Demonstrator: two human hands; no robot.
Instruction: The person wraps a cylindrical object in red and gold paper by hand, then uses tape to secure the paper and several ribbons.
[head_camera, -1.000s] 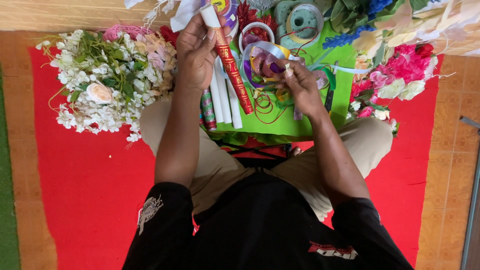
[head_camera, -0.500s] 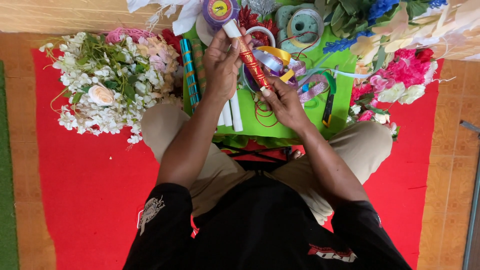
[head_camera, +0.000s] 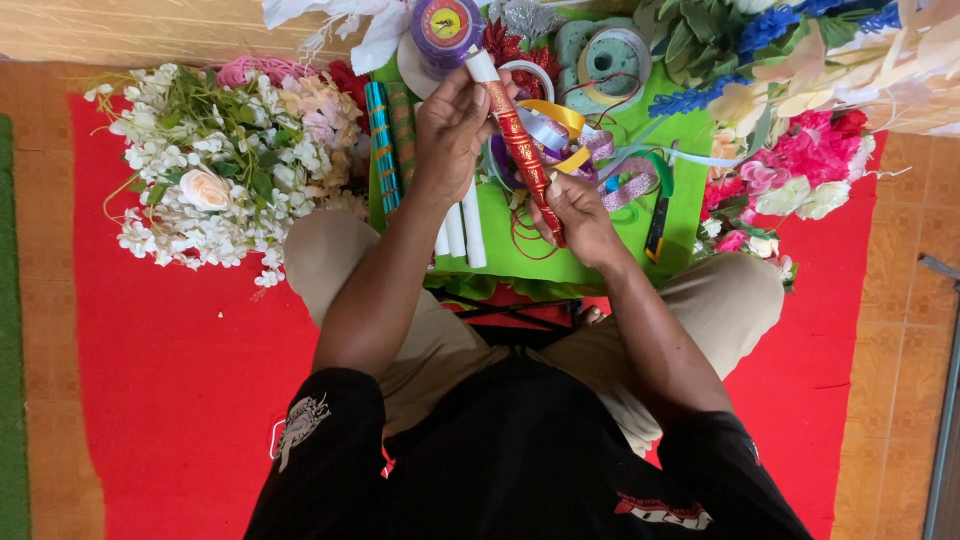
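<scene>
Both hands are gripping one red-wrapped stick (head_camera: 520, 150) with gold pattern and a white bare end at top. Left hand (head_camera: 452, 130) is clenching around the upper part, fingers curled near the white tip; right hand (head_camera: 578, 208) is pinching the lower end. Stick is tilting diagonally, upper end to the left, held above a green board (head_camera: 610, 235) resting across the person's lap.

On the board: white sticks (head_camera: 465, 228) lying just beside the left wrist, a blue foil stick (head_camera: 379, 140) and a green foil stick (head_camera: 402, 135) side by side at the left edge, loose ribbons (head_camera: 590, 150) in yellow, purple and pale tones, a green-handled cutter (head_camera: 657, 205) at the right. Purple thread spool (head_camera: 446, 25) sitting at top, pale green tape rolls (head_camera: 605, 55) near it. White artificial flowers (head_camera: 215, 170) lying on the red mat (head_camera: 170, 370) at left, pink flowers (head_camera: 800, 160) at right.
</scene>
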